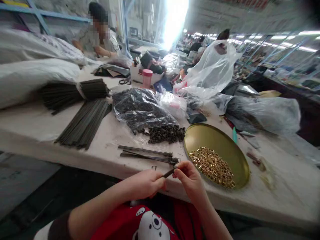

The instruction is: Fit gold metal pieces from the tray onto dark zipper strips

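Observation:
Both of my hands are at the table's front edge, closed on one dark strap point(168, 173). My left hand point(151, 181) grips it along its length, and my right hand point(187, 178) pinches its far end, where any small part is hidden by the fingers. Just beyond them lie a few dark straps point(145, 154) with small dark pieces at their right ends. Right of my right hand, a round gold tray point(241, 163) holds a heap of small gold metal pieces point(212, 166). Small black loops point(166, 134) spill from a clear plastic bag point(142, 106) behind the straps.
A loose stack of dark straps point(83, 123) and a tied bundle point(75, 91) lie on the left. Behind are a pink-lidded jar point(147, 78), scissors point(124, 81) and plastic bags point(210, 70). A teal tool point(234, 135) rests beyond the tray. Another person point(100, 36) sits across the table.

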`<state>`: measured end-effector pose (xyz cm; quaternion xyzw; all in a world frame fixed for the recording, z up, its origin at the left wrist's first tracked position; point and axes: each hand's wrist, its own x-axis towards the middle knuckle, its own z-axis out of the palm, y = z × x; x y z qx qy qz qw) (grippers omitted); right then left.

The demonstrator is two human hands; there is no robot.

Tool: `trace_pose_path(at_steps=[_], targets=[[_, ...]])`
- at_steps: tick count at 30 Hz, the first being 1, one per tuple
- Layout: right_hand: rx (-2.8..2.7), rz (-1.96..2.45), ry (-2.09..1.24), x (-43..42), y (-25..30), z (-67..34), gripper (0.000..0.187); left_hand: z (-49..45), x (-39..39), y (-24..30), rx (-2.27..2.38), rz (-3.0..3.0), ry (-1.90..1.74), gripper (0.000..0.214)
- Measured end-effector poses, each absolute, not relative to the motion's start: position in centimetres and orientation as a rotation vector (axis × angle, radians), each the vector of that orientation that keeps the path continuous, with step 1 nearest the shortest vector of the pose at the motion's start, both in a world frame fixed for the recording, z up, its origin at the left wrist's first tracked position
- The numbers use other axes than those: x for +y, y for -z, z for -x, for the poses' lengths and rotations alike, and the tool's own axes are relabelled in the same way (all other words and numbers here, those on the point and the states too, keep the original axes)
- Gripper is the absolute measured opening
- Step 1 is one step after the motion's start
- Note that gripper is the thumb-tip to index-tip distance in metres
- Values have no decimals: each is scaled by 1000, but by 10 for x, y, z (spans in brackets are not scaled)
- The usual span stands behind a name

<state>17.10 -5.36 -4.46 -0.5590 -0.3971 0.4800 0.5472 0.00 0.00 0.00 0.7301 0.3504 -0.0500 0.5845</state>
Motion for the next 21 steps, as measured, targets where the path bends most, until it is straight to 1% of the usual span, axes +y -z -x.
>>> trace_pose_path(at_steps=[6,9,12,14,18,21], targets=[[-1063,1399,-1250,-58,44,-178,23,2,9,2,666,-1650,202,26],[-1017,1374,-1377,-63,44,-169,24,2,9,7,603,-1582,213,26],[-919,1278,-1496,-64,47,-161,26,2,7,7,573,-1538,146,30],[-816,1243,-1482,-62,48,-160,27,3,6,4,604,-1553,116,29],[-623,1273,-1308,-61,50,-165,27,9,3,-4,725,-1620,95,24],[-610,1266,-1352,-65,54,-157,28,9,0,-2,731,-1625,43,25]])
